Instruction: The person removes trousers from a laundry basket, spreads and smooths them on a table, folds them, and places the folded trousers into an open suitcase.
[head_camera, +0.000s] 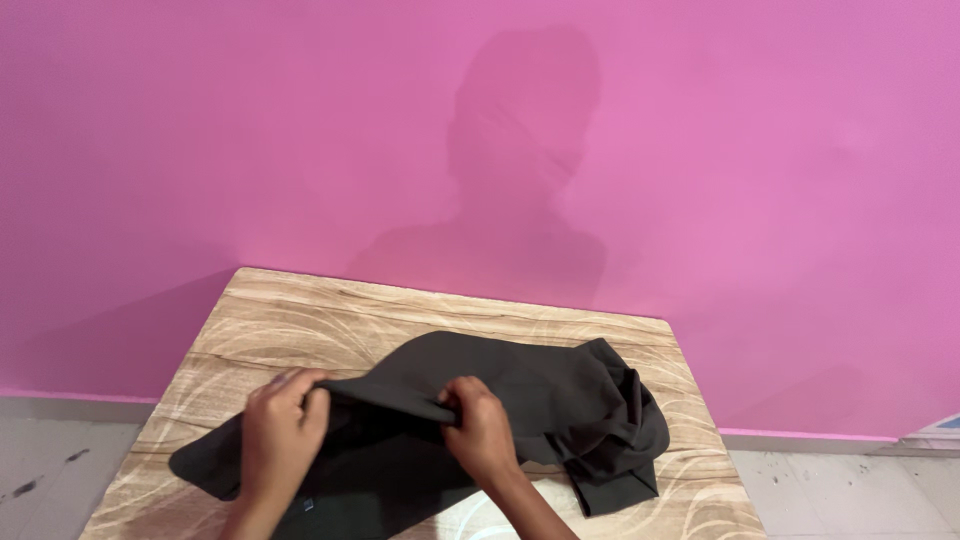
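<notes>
A dark charcoal garment (520, 400) of soft, matte, slightly stretchy-looking fabric lies spread over the middle and near part of the tabletop (300, 320), its cloth slumped in loose rounded folds. Its left end tapers to a flat, smooth tongue that reaches the tabletop's left edge, while its right end bunches into thicker, crumpled pleats with a squared flap hanging toward the near right corner. The left hand (280, 425) is closed on a raised fold of the garment, fingers curled over the top of the ridge and thumb tucked beneath it. The right hand (480, 425) pinches the same ridge a little to the right, fingertips pressed tightly together on a small gathered tuck of cloth, knuckles bent. Between the two hands the fabric is drawn up into a taut, gently curved crest above the flatter layer below. The tabletop is a rectangular slab with a pale wood-grain laminate finish, streaked tan and cream with sweeping pale arcs across it. Behind it stands a smooth, flat pink wall (750, 150) bearing a soft shadow of a person, and a grey speckled floor (50, 470) shows at both sides.
</notes>
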